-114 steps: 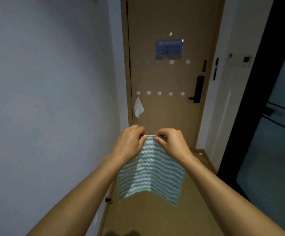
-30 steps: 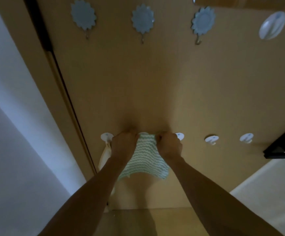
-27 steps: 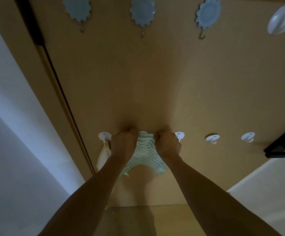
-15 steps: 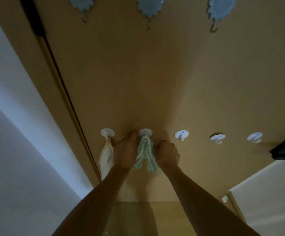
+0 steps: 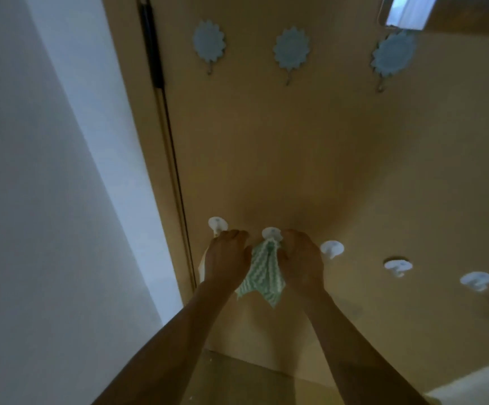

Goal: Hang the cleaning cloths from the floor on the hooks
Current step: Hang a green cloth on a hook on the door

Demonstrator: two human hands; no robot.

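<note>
green-white zigzag cloth (image 5: 265,273) – bunched, hanging | on white hook (image 5: 271,232)

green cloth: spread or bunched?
Bunched. The green cloth hangs gathered into a narrow drape below the second white hook, between the left hand and right hand.

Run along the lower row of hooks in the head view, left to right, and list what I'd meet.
First white hook → left hand → second white hook with the green striped cloth hanging below it → right hand → third white hook → fourth white hook → fifth white hook.
</note>
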